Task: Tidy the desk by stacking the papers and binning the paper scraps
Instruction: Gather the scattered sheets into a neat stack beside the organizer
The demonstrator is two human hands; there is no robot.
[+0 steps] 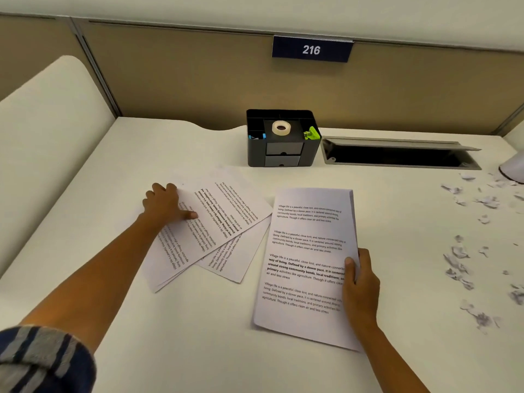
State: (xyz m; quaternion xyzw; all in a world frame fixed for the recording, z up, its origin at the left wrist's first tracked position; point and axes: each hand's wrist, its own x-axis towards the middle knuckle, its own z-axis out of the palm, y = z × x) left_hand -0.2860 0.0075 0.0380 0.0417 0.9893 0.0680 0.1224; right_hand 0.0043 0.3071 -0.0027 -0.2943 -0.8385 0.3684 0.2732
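White stack (pixel 306 265), long axis pointing away, gripped by right hand (pixel 361 285); left hand (pixel 164 204) pinches slanted fanned sheets (pixel 226 222).

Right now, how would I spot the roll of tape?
Below the blue 216 sign on the back partition stands a black organiser box. The roll of tape lies flat in the middle of its top. It is a pale ring, between small blue things on its left and a green clip on its right.

Left hand (pixel 164 204) pinches the fanned sheets (pixel 226 219); right hand (pixel 361 282) holds the stack (pixel 306 268).
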